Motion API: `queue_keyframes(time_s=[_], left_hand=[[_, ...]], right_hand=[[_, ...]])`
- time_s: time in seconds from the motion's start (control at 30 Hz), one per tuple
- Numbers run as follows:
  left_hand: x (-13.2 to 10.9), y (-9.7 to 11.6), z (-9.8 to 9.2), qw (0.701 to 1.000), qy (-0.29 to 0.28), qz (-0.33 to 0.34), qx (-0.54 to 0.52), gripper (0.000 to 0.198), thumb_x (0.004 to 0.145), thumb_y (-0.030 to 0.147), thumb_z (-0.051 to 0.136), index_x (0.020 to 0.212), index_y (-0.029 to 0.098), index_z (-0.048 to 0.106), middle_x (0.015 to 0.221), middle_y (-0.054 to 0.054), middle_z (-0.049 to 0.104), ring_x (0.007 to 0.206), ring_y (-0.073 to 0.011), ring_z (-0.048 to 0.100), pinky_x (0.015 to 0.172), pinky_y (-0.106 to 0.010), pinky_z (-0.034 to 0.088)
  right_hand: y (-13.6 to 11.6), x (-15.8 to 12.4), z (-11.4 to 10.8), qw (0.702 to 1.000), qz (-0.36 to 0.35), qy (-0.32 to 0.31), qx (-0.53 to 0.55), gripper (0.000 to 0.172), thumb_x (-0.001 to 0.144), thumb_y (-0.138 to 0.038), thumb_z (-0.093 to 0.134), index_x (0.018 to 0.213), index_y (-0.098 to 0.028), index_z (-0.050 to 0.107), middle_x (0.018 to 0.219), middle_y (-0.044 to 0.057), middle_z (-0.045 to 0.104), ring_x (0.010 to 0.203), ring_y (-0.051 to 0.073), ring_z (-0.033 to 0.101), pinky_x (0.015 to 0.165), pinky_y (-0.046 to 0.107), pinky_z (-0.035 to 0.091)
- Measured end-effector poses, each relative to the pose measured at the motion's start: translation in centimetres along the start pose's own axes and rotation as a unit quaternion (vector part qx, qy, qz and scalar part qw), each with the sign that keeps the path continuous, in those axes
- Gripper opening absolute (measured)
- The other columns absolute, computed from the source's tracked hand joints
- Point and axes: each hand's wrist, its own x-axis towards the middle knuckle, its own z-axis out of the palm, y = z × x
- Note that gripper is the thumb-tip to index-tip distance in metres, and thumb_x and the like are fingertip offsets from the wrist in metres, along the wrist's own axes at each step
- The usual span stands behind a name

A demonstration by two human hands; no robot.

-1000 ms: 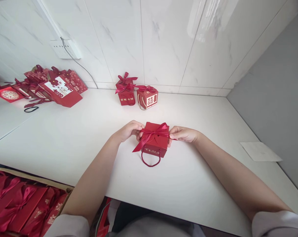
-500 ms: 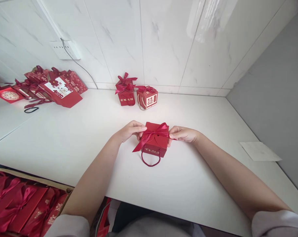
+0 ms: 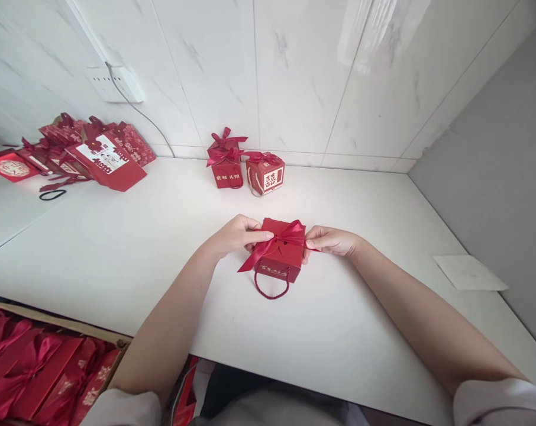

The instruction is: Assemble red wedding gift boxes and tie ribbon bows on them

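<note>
A red gift box (image 3: 282, 270) with gold lettering and a dark red rope handle (image 3: 271, 296) stands on the white table in front of me. Over its lid runs a shiny red ribbon (image 3: 290, 232), tied in a bow. My left hand (image 3: 244, 234) is at the box's left side, its thumb on the ribbon near the knot and its fingers closed round the ribbon, partly hidden. At the right side, my right hand (image 3: 325, 239) pinches a ribbon end between thumb and fingers, its lower fingers against the box.
Two small red boxes, one taller (image 3: 227, 171) and one with a white label (image 3: 268, 177), stand near the tiled wall. Red bags (image 3: 112, 171) and a black loop (image 3: 52, 194) lie at left. A carton (image 3: 112, 337) holds red ribboned boxes. White paper (image 3: 470, 272) lies at right.
My left thumb has moved right along the ribbon toward the knot. My right hand stays on the ribbon end, and the box has hardly moved.
</note>
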Motion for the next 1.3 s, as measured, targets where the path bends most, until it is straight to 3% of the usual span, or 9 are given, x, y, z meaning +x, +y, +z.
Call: queue_keyframes(time_s=[0.2,0.6,0.8,1.0,1.3], left_hand=[[0.5,-0.6,-0.4,1.000,0.005,0.022,-0.003,0.037,0.078,0.029,0.059,0.047,0.015,0.045,0.047,0.003,0.046,0.047,-0.0079,0.048,0.053,-0.022,0.041],[1.7,-2.2,-1.8,0.990,-0.084,0.083,-0.081,0.025,0.072,0.027,0.045,0.053,0.013,0.054,0.053,-0.002,0.054,0.048,-0.0112,0.052,0.052,-0.025,0.043],[1.9,-2.6,-2.0,0.986,-0.093,0.098,-0.095,0.023,0.069,0.027,0.048,0.054,0.012,0.056,0.052,-0.002,0.055,0.048,-0.0114,0.051,0.052,-0.025,0.042],[1.5,-2.3,-1.6,0.989,-0.080,0.094,-0.078,0.035,0.080,0.034,0.059,0.052,0.012,0.055,0.052,0.000,0.054,0.048,-0.0093,0.051,0.052,-0.022,0.041],[1.4,-1.9,-1.3,0.995,-0.061,0.073,-0.042,0.039,0.080,0.037,0.065,0.051,0.013,0.052,0.051,0.001,0.053,0.048,-0.0078,0.050,0.053,-0.021,0.042]], right_hand=[[-0.1,0.0,0.0,1.000,0.000,0.009,0.001,0.030,0.086,-0.039,0.066,0.085,-0.011,0.076,0.084,0.010,0.075,0.081,0.018,0.069,0.083,0.032,0.051],[-0.3,0.0,0.3,1.000,-0.003,0.009,-0.006,0.032,0.084,-0.042,0.068,0.084,-0.011,0.076,0.086,0.010,0.075,0.081,0.018,0.069,0.082,0.032,0.051],[-0.3,0.0,0.3,1.000,0.001,0.015,-0.004,0.033,0.083,-0.043,0.069,0.083,-0.011,0.076,0.085,0.010,0.075,0.081,0.019,0.069,0.085,0.033,0.051],[-0.2,0.0,0.2,1.000,0.005,0.019,-0.003,0.033,0.083,-0.043,0.069,0.083,-0.011,0.075,0.084,0.011,0.075,0.081,0.019,0.069,0.084,0.033,0.051],[-0.3,0.1,0.2,1.000,0.003,0.015,0.000,0.031,0.084,-0.042,0.069,0.083,-0.011,0.076,0.083,0.010,0.075,0.080,0.018,0.069,0.083,0.033,0.052]])
